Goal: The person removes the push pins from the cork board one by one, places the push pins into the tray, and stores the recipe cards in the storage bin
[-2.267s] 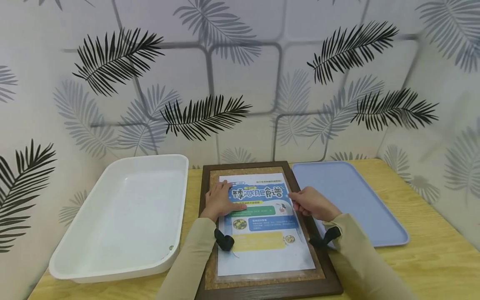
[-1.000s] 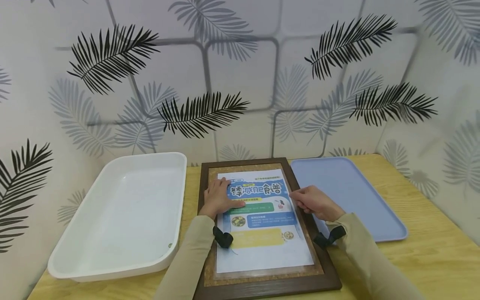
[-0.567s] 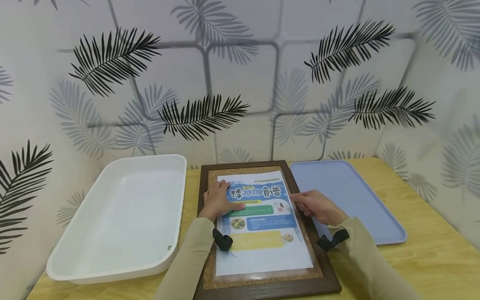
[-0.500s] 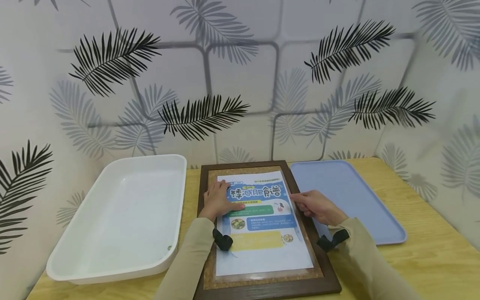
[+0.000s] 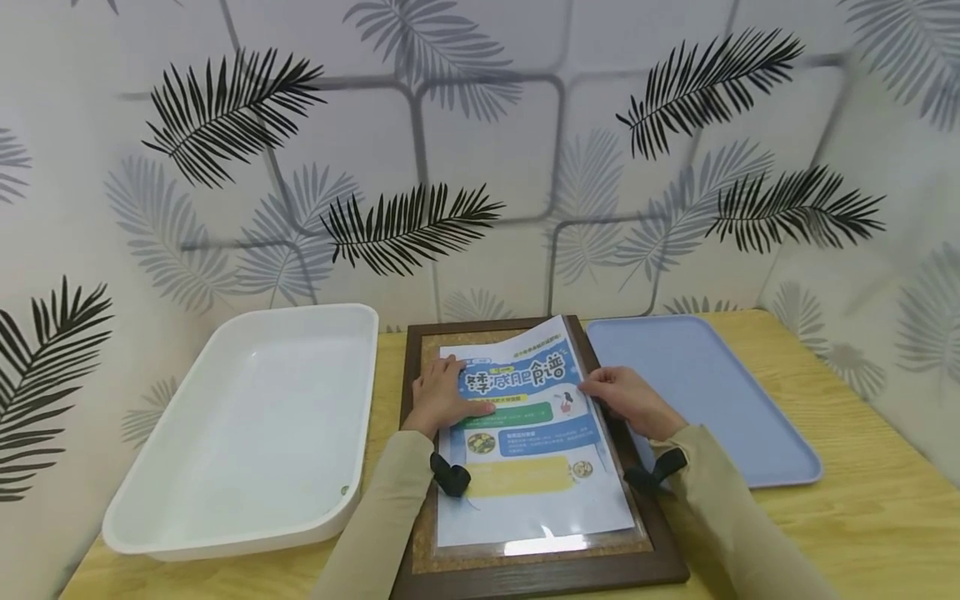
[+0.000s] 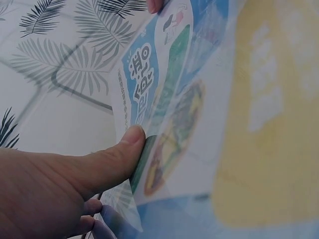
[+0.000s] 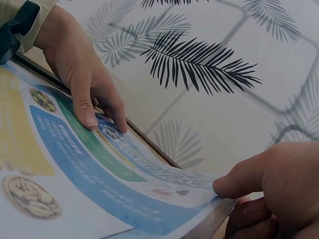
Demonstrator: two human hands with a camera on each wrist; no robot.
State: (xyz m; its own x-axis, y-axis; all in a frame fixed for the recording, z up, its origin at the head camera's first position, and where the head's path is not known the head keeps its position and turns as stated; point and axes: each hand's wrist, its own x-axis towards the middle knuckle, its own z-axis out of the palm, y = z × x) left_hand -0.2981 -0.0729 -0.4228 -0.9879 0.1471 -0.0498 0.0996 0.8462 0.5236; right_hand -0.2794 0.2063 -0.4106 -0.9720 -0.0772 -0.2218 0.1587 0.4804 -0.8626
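A printed poster (image 5: 525, 508) with blue, green and yellow panels lies on a cork board with a dark wooden frame (image 5: 585, 578). A clear sheet's edge shows below the paper, with a bright reflection on it. My left hand (image 5: 441, 400) rests on the poster's left side, thumb stretched across the print. Thumb and fingers of my right hand (image 5: 630, 400) pinch the poster's right edge, which bends up off the board; the upper right corner is raised. In the right wrist view, the right hand (image 7: 279, 191) holds the curved edge and the left hand (image 7: 82, 74) presses farther back.
A deep white tray (image 5: 240, 433) stands left of the board on the wooden table (image 5: 862, 500). A flat lilac tray (image 5: 712, 408) lies to the right, close to the frame and partly behind my right forearm. A leaf-patterned wall (image 5: 525, 167) rises behind.
The poster lay flat; its right edge and upper right corner have now risen. My right hand's pointing finger has drawn in to pinch the edge. The left hand stays in place.
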